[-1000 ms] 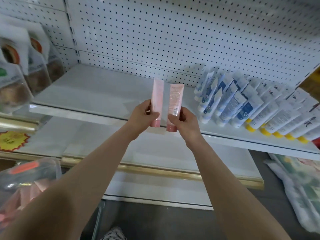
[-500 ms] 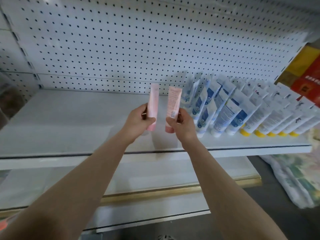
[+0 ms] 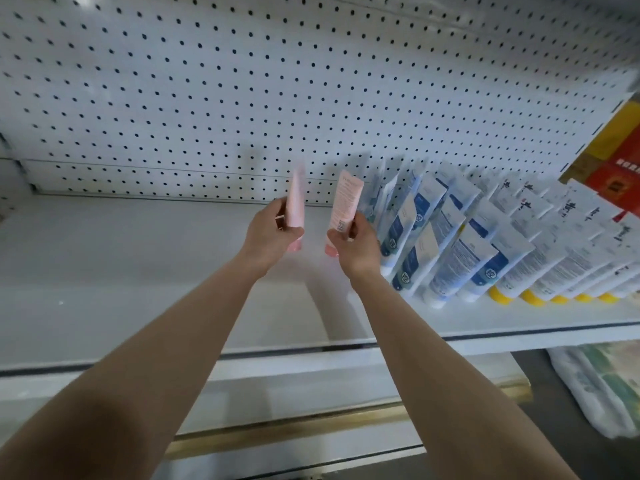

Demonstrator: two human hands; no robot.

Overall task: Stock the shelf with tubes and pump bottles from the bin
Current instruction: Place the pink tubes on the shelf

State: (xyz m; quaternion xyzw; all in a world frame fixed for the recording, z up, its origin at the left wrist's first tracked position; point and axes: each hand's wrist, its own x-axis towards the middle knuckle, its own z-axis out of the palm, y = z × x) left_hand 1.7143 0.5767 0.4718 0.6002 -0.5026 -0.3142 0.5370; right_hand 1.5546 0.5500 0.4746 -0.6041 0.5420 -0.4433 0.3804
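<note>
My left hand (image 3: 272,235) grips a plain pink tube (image 3: 296,202), held upright with its cap down over the white shelf (image 3: 121,271). My right hand (image 3: 356,245) grips a second pink tube (image 3: 345,204) with printed text and a barcode, tilted slightly right. Both tubes hang just above the shelf surface, a small gap between them, close to the left end of the row of blue and white tubes (image 3: 412,230). The bin is out of view.
White tubes with yellow caps (image 3: 568,271) fill the shelf's right part. A pegboard back wall (image 3: 311,98) rises behind. Red and yellow boxes (image 3: 620,161) stand at far right. Lower shelves (image 3: 311,386) and a plastic bag (image 3: 602,386) on the floor lie below.
Both hands have carried the pink tubes farther in over the shelf and slightly apart. The view has swung right and closer, so the bin at lower left has left the frame.
</note>
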